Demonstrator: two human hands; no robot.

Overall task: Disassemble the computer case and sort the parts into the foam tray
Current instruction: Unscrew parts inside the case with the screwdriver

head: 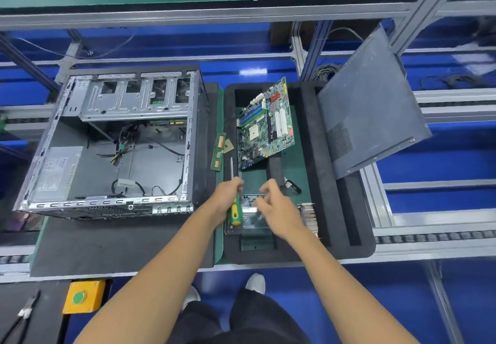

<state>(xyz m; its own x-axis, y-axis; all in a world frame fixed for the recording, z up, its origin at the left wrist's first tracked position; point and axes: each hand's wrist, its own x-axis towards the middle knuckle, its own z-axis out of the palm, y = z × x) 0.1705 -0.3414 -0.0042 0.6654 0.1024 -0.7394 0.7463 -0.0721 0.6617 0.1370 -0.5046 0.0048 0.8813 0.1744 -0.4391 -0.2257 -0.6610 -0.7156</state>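
Your left hand [226, 198] grips the screwdriver [235, 210]; your right hand [276, 208] hovers, fingers curled, holding nothing I can see — over the metal bracket [252, 218] in the foam tray [316, 155]. Bracket looks stiff, thin, sharp-edged — take it by the rim.

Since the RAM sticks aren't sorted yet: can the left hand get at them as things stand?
Probably not straight away: the left hand grips the screwdriver. The RAM sticks lie uncovered just beyond it, between case and foam tray, so the path looks free.
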